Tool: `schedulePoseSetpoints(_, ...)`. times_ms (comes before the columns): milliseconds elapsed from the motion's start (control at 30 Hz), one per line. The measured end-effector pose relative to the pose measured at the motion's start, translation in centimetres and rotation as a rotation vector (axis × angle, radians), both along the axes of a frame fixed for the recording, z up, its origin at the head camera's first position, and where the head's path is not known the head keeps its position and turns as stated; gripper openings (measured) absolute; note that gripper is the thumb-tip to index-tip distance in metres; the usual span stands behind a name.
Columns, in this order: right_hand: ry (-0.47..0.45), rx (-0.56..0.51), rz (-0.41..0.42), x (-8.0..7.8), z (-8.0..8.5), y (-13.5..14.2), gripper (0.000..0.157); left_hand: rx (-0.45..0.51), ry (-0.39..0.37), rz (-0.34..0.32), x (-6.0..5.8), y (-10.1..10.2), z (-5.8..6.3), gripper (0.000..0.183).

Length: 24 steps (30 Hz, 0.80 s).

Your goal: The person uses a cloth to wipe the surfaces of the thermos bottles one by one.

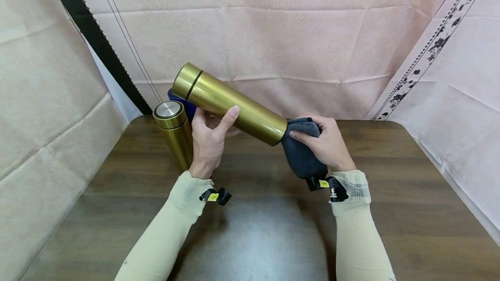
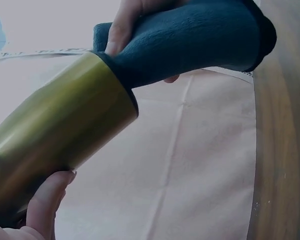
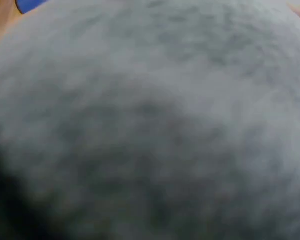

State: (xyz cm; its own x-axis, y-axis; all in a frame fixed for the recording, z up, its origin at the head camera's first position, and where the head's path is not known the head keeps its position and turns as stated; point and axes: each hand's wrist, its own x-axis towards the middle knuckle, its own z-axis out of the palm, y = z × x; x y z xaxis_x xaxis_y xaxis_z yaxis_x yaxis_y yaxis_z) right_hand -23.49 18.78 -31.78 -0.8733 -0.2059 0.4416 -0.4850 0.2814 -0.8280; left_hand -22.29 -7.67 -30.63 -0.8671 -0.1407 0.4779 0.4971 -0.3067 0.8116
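My left hand (image 1: pixel 208 140) grips a gold thermos flask (image 1: pixel 238 105) around its middle, tilted above the table with its lidded end up at the left. Against the flask's base, my right hand (image 1: pixel 326 142) holds a folded dark blue-grey cloth (image 1: pixel 302 155) between thumb and fingers. In the left wrist view the cloth (image 2: pixel 195 40) touches the rim of the base, and the left thumb lies along the gold wall (image 2: pixel 65 110). Cloth (image 3: pixel 155 110) fills nearly all of the right wrist view, blurred, hiding the right fingers.
Just left of my left hand stands a second gold flask (image 1: pixel 173 135) with a silver-topped lid. A blue object (image 1: pixel 188 107) is partly hidden behind it and the held flask. The wooden table (image 1: pixel 265 233) ends at a pale cloth backdrop (image 1: pixel 289 42), with cloth at both sides.
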Motion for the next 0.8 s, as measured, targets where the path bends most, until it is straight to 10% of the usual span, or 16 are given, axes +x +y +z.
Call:
schedulePoseSetpoints(300, 0.000, 0.044, -0.100, -0.8, -0.9, -0.6, 0.022, 0.011, 0.025, 0.005, 0.2, 0.2, -0.1, 0.040)
schedulePoseSetpoints(800, -0.029, 0.181, 0.036, -0.7, -0.8, -1.3, 0.015, 0.008, 0.059, -0.015, 0.1, 0.2, 0.0, 0.045)
